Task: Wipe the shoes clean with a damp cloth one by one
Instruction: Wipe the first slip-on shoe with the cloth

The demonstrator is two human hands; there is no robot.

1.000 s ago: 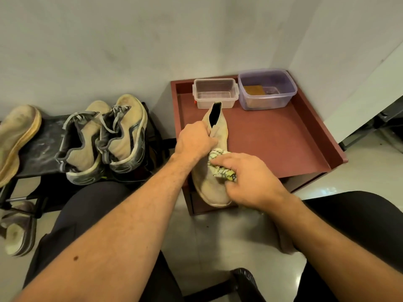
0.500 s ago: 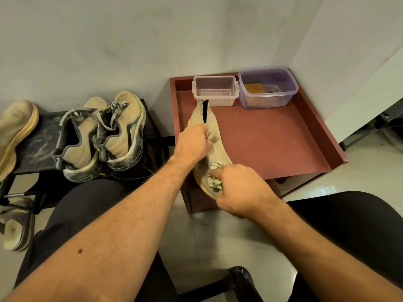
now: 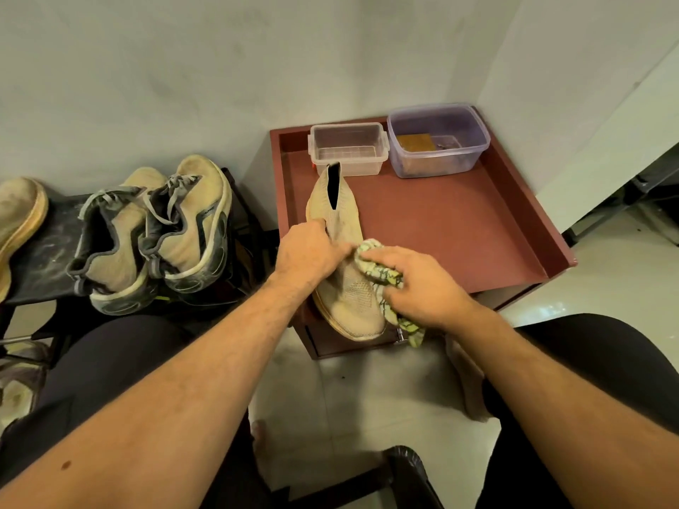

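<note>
A beige knitted slip-on shoe (image 3: 351,295) lies along the near left part of the red-brown tray table (image 3: 459,229), its toe over the front edge. My left hand (image 3: 306,251) grips the shoe at its middle, from the left side. My right hand (image 3: 415,284) holds a crumpled green-and-white patterned cloth (image 3: 378,271) and presses it against the shoe's right side. A tail of the cloth hangs below my palm.
Two beige laced sneakers (image 3: 154,233) stand on a black stool (image 3: 40,255) to the left, with a shoe sole (image 3: 18,222) beside them. A clear box (image 3: 349,148) and a purple-tinted box (image 3: 439,141) sit at the tray's back. Grey walls lie behind.
The shoe has turned from sole-side up back to upper-side up. My right hand with the cloth has moved from the toe up to the shoe's right side.
</note>
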